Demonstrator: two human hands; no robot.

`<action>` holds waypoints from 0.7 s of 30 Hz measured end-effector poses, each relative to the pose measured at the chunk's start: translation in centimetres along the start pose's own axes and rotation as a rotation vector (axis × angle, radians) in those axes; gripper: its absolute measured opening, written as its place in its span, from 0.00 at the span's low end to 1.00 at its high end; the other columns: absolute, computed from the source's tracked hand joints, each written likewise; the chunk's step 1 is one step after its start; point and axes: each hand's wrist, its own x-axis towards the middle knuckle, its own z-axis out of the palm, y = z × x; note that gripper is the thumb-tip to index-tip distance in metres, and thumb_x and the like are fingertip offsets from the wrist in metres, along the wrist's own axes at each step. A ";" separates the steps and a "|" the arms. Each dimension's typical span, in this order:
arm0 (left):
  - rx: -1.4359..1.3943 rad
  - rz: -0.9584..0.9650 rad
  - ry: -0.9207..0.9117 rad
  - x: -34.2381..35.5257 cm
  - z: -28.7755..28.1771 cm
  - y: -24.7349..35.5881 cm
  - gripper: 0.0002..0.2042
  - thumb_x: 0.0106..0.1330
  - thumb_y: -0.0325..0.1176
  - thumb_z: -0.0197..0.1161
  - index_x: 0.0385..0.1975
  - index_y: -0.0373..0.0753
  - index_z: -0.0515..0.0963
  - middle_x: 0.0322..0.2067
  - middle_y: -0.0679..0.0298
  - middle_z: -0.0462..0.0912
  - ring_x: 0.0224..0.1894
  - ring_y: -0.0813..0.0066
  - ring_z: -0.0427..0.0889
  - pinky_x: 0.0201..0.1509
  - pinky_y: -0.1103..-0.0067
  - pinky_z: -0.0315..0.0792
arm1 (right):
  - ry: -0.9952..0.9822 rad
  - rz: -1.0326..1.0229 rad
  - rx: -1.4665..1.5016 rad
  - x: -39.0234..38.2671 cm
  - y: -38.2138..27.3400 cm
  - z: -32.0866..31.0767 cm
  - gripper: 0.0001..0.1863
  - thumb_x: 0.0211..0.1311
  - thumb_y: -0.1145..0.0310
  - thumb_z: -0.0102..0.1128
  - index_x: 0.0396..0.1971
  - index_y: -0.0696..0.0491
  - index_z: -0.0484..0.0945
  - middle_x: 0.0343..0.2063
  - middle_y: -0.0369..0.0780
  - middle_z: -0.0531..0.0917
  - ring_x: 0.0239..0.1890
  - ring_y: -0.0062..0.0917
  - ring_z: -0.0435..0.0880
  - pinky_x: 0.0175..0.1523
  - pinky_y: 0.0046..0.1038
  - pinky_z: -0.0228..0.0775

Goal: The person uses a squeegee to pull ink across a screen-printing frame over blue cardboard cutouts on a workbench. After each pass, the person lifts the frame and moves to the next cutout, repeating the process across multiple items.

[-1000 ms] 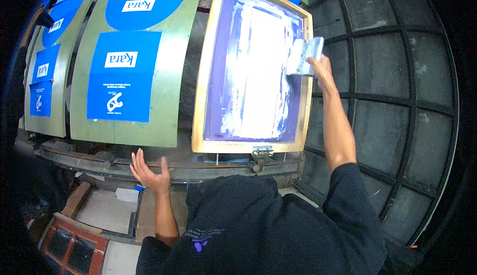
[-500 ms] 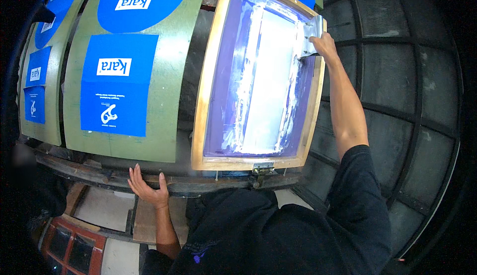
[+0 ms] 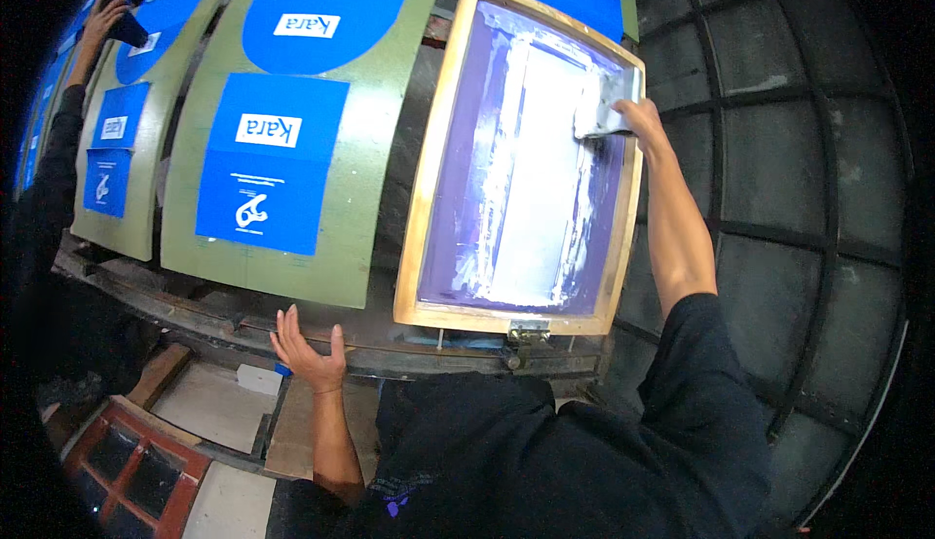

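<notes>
My right hand point(image 3: 640, 122) is closed on a grey, flat-bladed squeegee point(image 3: 602, 111) at the right side of a wooden-framed printing screen point(image 3: 429, 159). The squeegee rests over the white ink point(image 3: 536, 179) spread along the middle of the purple mesh point(image 3: 460, 169). My left hand point(image 3: 312, 352) is open, fingers spread, holding nothing, close to the rail point(image 3: 380, 356) at the table's near edge. Beyond it lies a green board point(image 3: 375, 188) carrying blue printed fabric pieces point(image 3: 268, 164). What lies under the screen is hidden.
A metal hinge clamp point(image 3: 529, 331) sits at the screen's near end. At the upper left, a co-worker's hand point(image 3: 102, 19) holds a dark object by another green board point(image 3: 146, 169). Dark framed panels point(image 3: 779, 149) stand at right; a red-brown paned frame point(image 3: 136, 461) lies lower left.
The view has shifted, so the boards and screen appear farther right. My right hand has brought the squeegee slightly inward from the screen's right rail. A co-worker's hand has come into view.
</notes>
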 end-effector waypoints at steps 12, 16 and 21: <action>-0.469 0.366 0.198 22.8 -2.4 18.4 0.23 0.59 0.28 0.70 0.55 0.31 0.76 0.55 0.51 0.79 0.59 0.53 0.77 0.64 0.67 0.69 | -0.177 -0.757 -0.070 3.0 -8.1 -2.2 0.26 0.51 0.65 0.67 0.55 0.49 0.81 0.41 0.45 0.87 0.43 0.34 0.86 0.52 0.34 0.75; -0.465 0.705 0.106 32.6 2.9 29.8 0.22 0.60 0.35 0.71 0.53 0.33 0.77 0.51 0.49 0.81 0.56 0.55 0.79 0.62 0.69 0.71 | -0.092 -0.876 -0.260 3.9 -10.6 0.1 0.26 0.52 0.64 0.65 0.55 0.42 0.81 0.42 0.46 0.87 0.45 0.41 0.85 0.54 0.39 0.75; -0.281 0.941 -0.043 38.0 10.5 40.0 0.25 0.56 0.35 0.70 0.55 0.36 0.76 0.49 0.47 0.82 0.52 0.46 0.80 0.56 0.63 0.75 | -0.024 -0.915 -0.278 2.9 -10.3 1.8 0.25 0.52 0.65 0.63 0.54 0.44 0.80 0.40 0.47 0.86 0.46 0.46 0.84 0.53 0.44 0.75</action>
